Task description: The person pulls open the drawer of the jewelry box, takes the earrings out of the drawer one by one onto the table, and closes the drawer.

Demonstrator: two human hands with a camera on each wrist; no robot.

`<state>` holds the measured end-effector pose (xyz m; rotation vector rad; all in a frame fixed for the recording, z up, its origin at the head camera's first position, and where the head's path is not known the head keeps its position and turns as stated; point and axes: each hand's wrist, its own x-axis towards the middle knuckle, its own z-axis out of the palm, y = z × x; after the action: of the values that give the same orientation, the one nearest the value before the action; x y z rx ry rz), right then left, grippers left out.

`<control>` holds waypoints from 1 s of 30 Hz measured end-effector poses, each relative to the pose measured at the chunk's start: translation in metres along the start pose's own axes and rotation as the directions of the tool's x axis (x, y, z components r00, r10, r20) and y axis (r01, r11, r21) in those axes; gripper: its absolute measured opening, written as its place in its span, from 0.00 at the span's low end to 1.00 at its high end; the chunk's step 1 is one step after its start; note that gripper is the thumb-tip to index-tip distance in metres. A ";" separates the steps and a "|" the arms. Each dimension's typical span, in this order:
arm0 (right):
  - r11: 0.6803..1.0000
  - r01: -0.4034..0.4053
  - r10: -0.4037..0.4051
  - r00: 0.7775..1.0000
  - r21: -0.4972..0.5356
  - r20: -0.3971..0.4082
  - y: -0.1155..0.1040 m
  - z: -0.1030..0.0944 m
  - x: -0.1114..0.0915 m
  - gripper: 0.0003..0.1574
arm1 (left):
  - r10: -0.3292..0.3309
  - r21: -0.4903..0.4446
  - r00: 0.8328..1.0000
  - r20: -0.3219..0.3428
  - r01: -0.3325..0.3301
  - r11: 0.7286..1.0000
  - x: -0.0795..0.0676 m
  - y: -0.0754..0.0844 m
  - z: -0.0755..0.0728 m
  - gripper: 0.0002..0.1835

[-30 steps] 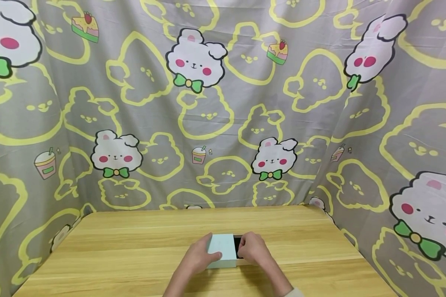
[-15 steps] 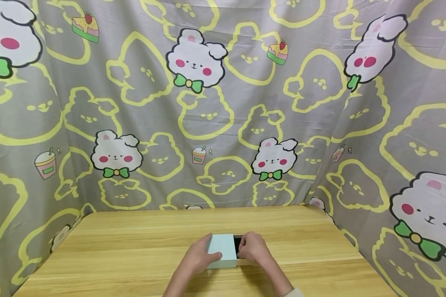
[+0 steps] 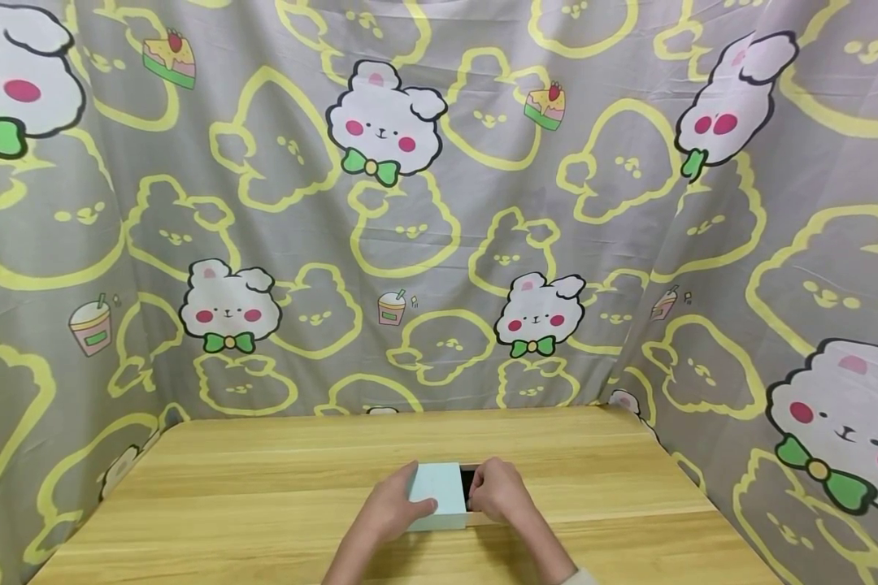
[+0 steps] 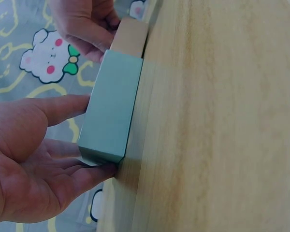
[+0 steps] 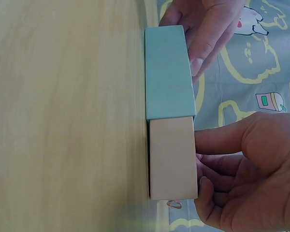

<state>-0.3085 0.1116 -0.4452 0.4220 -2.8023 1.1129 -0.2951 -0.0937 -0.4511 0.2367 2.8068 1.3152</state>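
Observation:
A pale teal drawer box (image 3: 437,486) lies on the wooden table, its inner tray (image 5: 173,159) partly out on the right. The tray has a beige-pink side and a dark inside. My left hand (image 3: 391,500) grips the closed left end of the teal sleeve (image 4: 111,104), thumb on its near top edge and fingers around the end. At the tray, my right hand (image 3: 499,490) has its fingers curled over the open part, with the thumb at the upper edge in the right wrist view. Its fingertips and the tray's contents are hidden.
The wooden table (image 3: 278,471) spreads around the box on all sides. Behind and beside it hang grey curtains (image 3: 424,211) printed with white rabbits and yellow outlines.
The hands and the box hold their places, with the tray out by about the same length. Only the head view has shifted very slightly.

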 end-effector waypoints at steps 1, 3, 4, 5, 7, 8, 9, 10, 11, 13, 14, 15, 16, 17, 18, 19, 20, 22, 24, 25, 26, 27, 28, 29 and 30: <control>1.000 -0.003 0.003 1.000 0.001 0.003 0.000 0.000 0.000 0.14 | -0.002 -0.001 1.000 0.001 0.002 1.000 0.000 0.000 0.000 0.42; 1.000 -0.014 0.014 1.000 0.010 0.009 0.001 0.001 -0.001 0.17 | -0.003 -0.002 1.000 0.003 0.003 1.000 0.000 0.001 0.000 0.42; 1.000 -0.017 0.017 1.000 0.014 0.009 0.000 0.001 -0.001 0.18 | -0.002 -0.003 1.000 0.004 0.002 1.000 0.000 0.001 0.000 0.42; 1.000 -0.023 0.022 1.000 0.018 0.011 0.000 0.001 -0.001 0.20 | 0.001 -0.005 1.000 0.005 -0.001 1.000 0.000 0.001 -0.001 0.42; 0.999 -0.034 0.034 0.999 0.026 0.012 0.000 0.001 -0.001 0.22 | 0.007 -0.007 1.000 0.008 -0.007 1.000 -0.001 0.002 -0.001 0.42; 0.999 -0.033 0.033 0.999 0.031 0.009 0.000 0.000 -0.002 0.22 | 0.008 -0.006 1.000 0.007 -0.008 1.000 -0.001 0.002 -0.001 0.42; 0.999 -0.032 0.032 0.999 0.034 0.004 0.000 0.000 -0.002 0.22 | 0.007 -0.007 1.000 0.006 -0.007 1.000 -0.001 0.002 -0.001 0.42; 0.999 -0.032 0.032 0.999 0.035 0.001 0.000 0.000 -0.002 0.21 | 0.005 -0.008 1.000 0.004 -0.005 1.000 -0.002 0.002 -0.001 0.42; 0.999 -0.029 0.029 1.000 0.035 -0.001 0.000 -0.001 -0.002 0.19 | 0.004 -0.007 1.000 0.002 -0.004 1.000 -0.001 0.002 -0.001 0.42; 0.999 -0.028 0.028 1.000 0.041 -0.002 0.000 -0.002 -0.002 0.15 | 0.000 -0.001 1.000 -0.002 0.000 1.000 -0.001 0.001 -0.001 0.42; 0.999 -0.023 0.023 1.000 0.045 -0.003 0.000 -0.002 -0.002 0.13 | -0.003 0.001 1.000 -0.004 0.003 1.000 -0.001 0.001 -0.001 0.42; 0.999 -0.024 0.024 1.000 0.049 0.000 0.000 -0.002 -0.002 0.12 | -0.004 0.001 1.000 -0.005 0.004 1.000 0.000 0.001 -0.001 0.42; 0.998 -0.023 0.023 1.000 0.052 0.003 0.000 -0.002 -0.001 0.11 | -0.003 0.003 1.000 -0.006 0.003 1.000 0.000 0.000 -0.001 0.42; 0.998 -0.017 0.017 1.000 0.053 0.002 0.000 -0.003 -0.001 0.10 | -0.001 0.004 1.000 -0.006 0.001 1.000 0.000 0.000 -0.001 0.42; 0.998 -0.014 0.014 1.000 0.057 0.002 0.000 -0.003 -0.001 0.10 | 0.001 0.004 1.000 -0.006 -0.001 1.000 0.000 0.000 -0.001 0.42; 0.998 -0.007 0.008 1.000 0.057 -0.002 0.000 -0.003 -0.001 0.10 | 0.003 0.005 1.000 -0.005 -0.003 1.000 0.000 0.000 -0.001 0.42; 0.998 -0.003 0.003 1.000 0.057 -0.004 0.001 -0.003 -0.001 0.11 | 0.006 0.005 1.000 -0.005 -0.006 1.000 0.000 0.000 -0.001 0.42; 0.998 -0.003 0.003 1.000 0.058 -0.002 0.001 -0.003 -0.001 0.11 | 0.011 0.005 1.000 -0.005 -0.011 1.000 -0.001 0.000 -0.001 0.42; 0.998 -0.007 0.006 1.000 0.060 0.003 0.001 -0.003 -0.001 0.11 | 0.012 0.005 1.000 -0.004 -0.012 1.000 -0.001 0.000 -0.001 0.42; 0.998 -0.009 0.009 1.000 0.061 0.006 0.001 -0.003 -0.001 0.11 | 0.011 0.004 1.000 -0.004 -0.011 1.000 -0.001 0.000 -0.002 0.42; 0.998 -0.012 0.012 1.000 0.062 0.008 0.001 -0.003 -0.001 0.12 | 0.011 0.005 1.000 -0.004 -0.011 1.000 -0.001 0.001 -0.002 0.42; 0.998 -0.014 0.014 1.000 0.062 0.009 0.000 -0.004 -0.001 0.12 | 0.010 0.007 1.000 -0.004 -0.010 1.000 -0.001 0.001 -0.001 0.42; 0.998 -0.013 0.013 1.000 0.063 0.009 0.000 -0.004 -0.001 0.12 | 0.010 0.007 1.000 -0.004 -0.010 1.000 -0.002 0.001 -0.001 0.42; 0.998 -0.009 0.009 1.000 0.059 0.005 0.000 -0.004 -0.001 0.12 | 0.009 0.004 1.000 -0.004 -0.009 1.000 -0.002 0.001 -0.002 0.42; 0.998 -0.007 0.007 1.000 0.059 0.002 0.000 -0.004 -0.001 0.12 | 0.009 0.003 1.000 -0.004 -0.009 1.000 -0.002 0.001 -0.002 0.42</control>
<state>-0.3072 0.1145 -0.4430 0.4190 -2.7808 1.2000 -0.2931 -0.0943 -0.4492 0.2476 2.8141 1.3154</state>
